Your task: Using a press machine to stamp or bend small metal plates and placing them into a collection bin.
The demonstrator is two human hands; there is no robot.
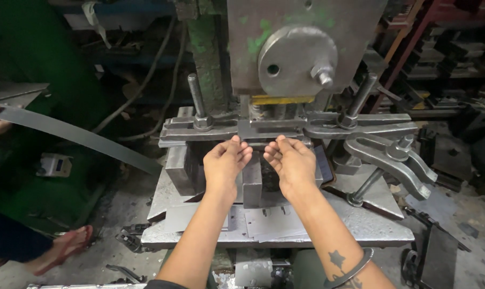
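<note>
Both hands, left hand [225,163] and right hand [292,163], fingers loosely curled, touch the die block [251,184] between them.

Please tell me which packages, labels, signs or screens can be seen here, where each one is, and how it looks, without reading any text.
Small box: on the floor at the left, below the long metal strip; squarish, pale grey-white, with a blue panel on its face that may be a label or screen, too small to tell.
No other package, sign or screen shows around the press or near the left hand and right hand.
</note>
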